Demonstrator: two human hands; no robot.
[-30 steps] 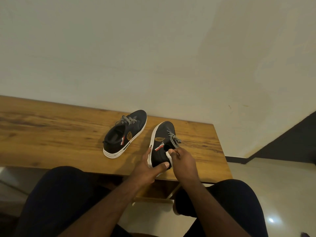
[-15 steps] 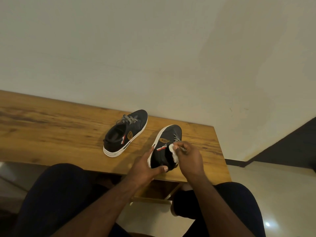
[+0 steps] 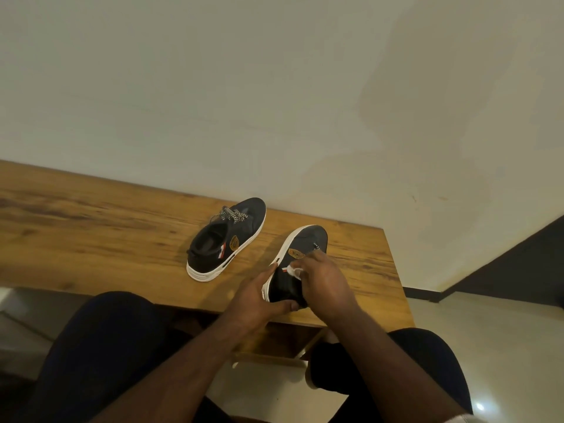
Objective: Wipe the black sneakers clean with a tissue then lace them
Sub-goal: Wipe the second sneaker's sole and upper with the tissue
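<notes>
Presently the right sneaker (image 3: 300,254), near the counter (image 3: 122,239) edge, is steadied at its heel by the left hand (image 3: 259,300); a soft tissue (image 3: 293,271) is pinched by the right hand (image 3: 326,285). Light, pliable, best held by the sole.

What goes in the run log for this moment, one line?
phase: wiping | left hand: grips heel of near sneaker | right hand: presses tissue on its side | far sneaker: untouched on table
</notes>
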